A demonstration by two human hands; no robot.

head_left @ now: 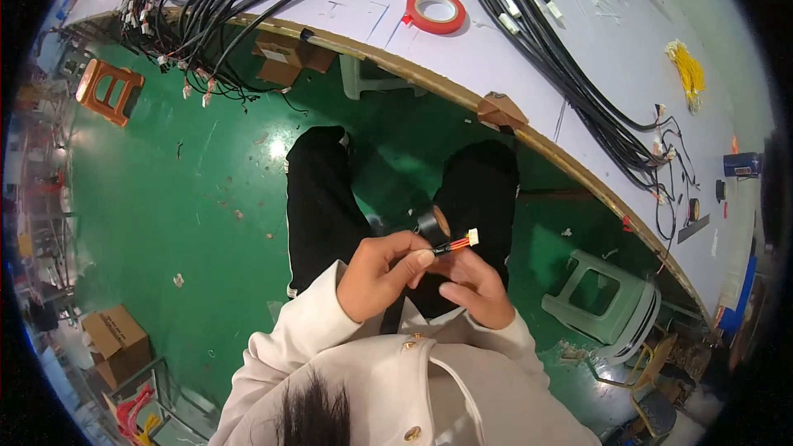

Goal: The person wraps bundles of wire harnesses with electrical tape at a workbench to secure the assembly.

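Note:
My left hand (384, 274) is closed, thumb and index finger pinching a dark-wrapped cable end. Short red, orange and dark wires stick out of the wrap to a small white connector (472, 237), which points to the right. Just beyond the pinch is a roll of black tape (431, 227) with a brown core; its lower part is hidden by the fingers. My right hand (479, 287) is beside the cable end, its thumb apart from the fingers. Its fingertips reach behind the wires, and their contact with the roll is hidden.
A white table (529, 74) curves across the far side and right, carrying bundles of black cables (545, 49), a red tape roll (435, 12) and yellow wires (687, 74). A green stool (607, 301) stands at the right, an orange stool (110, 91) far left, a cardboard box (116, 343) near left.

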